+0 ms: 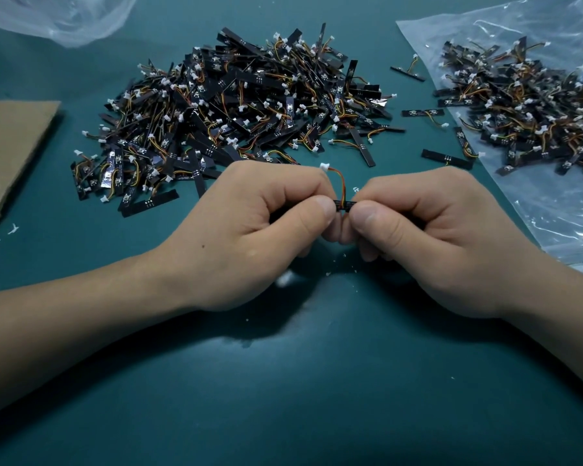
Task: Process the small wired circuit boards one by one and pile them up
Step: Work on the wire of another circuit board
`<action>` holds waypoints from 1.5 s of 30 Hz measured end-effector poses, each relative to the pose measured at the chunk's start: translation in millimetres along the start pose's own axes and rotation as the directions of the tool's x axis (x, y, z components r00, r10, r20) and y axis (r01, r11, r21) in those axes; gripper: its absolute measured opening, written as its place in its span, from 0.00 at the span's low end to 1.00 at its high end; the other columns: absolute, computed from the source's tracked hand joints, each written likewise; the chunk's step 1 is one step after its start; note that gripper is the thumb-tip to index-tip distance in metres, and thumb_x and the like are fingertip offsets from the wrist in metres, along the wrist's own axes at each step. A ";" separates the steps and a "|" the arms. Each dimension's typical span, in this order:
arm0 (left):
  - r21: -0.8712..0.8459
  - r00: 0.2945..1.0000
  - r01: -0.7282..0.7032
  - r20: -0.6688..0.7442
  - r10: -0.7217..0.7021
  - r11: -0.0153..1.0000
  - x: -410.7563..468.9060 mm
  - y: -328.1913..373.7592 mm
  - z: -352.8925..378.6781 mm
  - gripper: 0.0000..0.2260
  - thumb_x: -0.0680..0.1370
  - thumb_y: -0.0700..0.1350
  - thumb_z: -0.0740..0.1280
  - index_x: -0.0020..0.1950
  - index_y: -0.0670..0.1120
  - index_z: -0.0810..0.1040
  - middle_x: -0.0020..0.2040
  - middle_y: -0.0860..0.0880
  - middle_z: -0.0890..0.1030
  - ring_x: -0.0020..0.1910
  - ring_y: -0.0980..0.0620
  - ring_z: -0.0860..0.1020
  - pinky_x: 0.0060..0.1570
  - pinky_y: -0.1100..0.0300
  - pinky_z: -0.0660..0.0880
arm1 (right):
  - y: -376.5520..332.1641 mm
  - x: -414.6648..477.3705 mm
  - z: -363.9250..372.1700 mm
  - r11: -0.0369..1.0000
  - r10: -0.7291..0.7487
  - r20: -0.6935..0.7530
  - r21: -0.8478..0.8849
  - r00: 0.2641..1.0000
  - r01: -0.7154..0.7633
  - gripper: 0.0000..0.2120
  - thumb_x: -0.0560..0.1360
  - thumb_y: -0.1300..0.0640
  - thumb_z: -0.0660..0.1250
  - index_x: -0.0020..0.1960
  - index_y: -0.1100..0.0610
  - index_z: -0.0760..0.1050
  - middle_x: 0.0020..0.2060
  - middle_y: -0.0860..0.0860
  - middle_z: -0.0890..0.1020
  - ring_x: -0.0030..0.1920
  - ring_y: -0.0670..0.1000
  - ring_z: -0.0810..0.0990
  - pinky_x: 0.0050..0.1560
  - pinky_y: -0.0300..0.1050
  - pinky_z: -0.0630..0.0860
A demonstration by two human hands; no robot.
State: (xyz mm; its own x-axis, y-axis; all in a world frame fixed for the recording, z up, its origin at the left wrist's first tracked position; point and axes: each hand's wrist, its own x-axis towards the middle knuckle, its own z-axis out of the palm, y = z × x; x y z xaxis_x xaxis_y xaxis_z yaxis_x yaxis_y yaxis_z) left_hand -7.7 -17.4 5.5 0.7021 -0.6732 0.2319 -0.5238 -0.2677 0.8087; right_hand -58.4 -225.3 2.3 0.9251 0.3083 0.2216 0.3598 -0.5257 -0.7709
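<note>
One small black circuit board (343,205) with red, orange and yellow wires and a white connector is held between my two hands just above the green table. My left hand (249,230) pinches its left end with thumb and curled fingers. My right hand (428,237) pinches its right end the same way. Most of the board is hidden by my fingers. A big heap of such boards (236,112) lies on the table behind my hands. A second heap (532,105) lies on a clear plastic bag (559,210) at the right.
Several single boards (446,159) lie loose between the two heaps. A brown cardboard sheet (11,146) lies at the left edge. Crumpled clear plastic (64,18) sits at the top left. Small white crumbs (285,279) dot the green table (283,381) near my hands.
</note>
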 end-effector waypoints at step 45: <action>0.406 0.936 -0.276 -0.093 0.340 0.871 -5.5 -2.6 10.9 0.10 0.75 0.29 0.71 0.50 0.41 0.84 0.48 0.45 0.79 0.47 0.45 0.78 0.50 0.55 0.74 | 10.3 5.1 3.8 0.995 0.087 -0.233 0.075 0.969 -0.071 0.11 0.78 0.59 0.67 0.58 0.50 0.80 0.37 0.49 0.81 0.35 0.51 0.77 0.39 0.46 0.74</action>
State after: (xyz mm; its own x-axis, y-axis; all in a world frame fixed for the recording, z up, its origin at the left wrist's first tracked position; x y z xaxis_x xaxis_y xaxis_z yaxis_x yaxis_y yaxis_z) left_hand -15.5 -20.5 -3.8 0.5237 -0.6566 0.5427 -0.8461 -0.3267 0.4212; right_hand -50.5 -226.2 -6.8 0.9556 0.0680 0.2867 0.2828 -0.4852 -0.8274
